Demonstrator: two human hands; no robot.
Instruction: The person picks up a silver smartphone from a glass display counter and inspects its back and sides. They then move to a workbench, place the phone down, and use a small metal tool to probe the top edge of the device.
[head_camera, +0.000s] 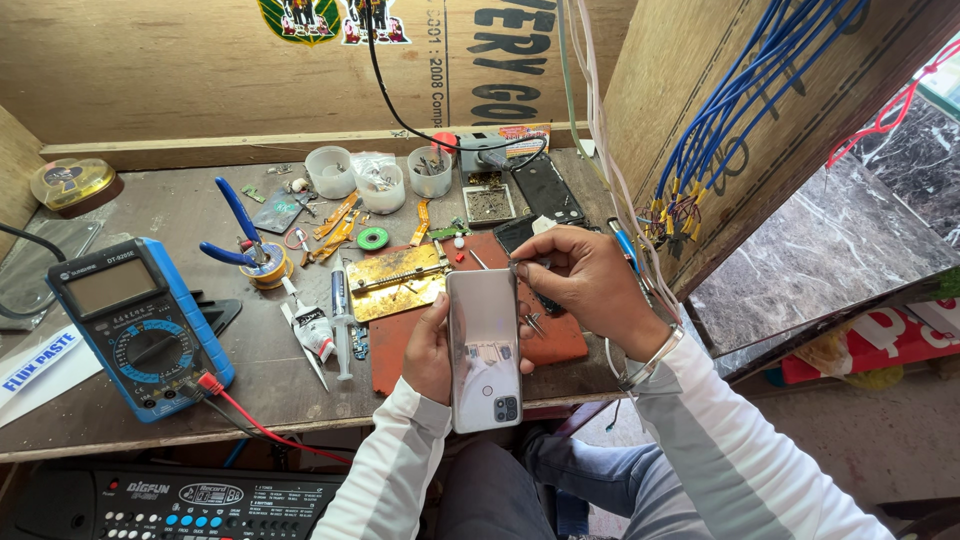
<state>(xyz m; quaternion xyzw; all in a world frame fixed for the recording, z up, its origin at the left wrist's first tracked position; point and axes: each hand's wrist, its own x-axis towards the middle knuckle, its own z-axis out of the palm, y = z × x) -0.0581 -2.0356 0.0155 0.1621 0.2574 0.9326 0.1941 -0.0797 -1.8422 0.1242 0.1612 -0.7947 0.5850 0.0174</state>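
In the head view, a phone (485, 345) is held back-up over the front edge of the table (150, 400), its camera end turned toward the person. The left hand (430, 350) is closed around the phone's left side, thumb along the edge, so that the body is kept steady and raised off the table. The right hand (590, 285) is curled over the phone's top right corner, its fingertips pinched on a thin metal tool (530, 265); the tool's tip appears to meet the phone's top edge, though the exact contact cannot be told.

Under the phone a red mat (400, 350) is laid at the front edge, likely as a padded working surface. A brass-coloured holder plate (395, 280) rests on the mat's far end. A syringe (340, 320) and a small tube (312, 330) lie just left of the mat, within easy reach. A blue multimeter (135, 325) sits near the front left corner, its red lead (250, 420) trailing over the front edge. Blue pliers (235, 235) lie behind it. Three white cups (380, 180) are lined up along the back edge, keeping small parts together.
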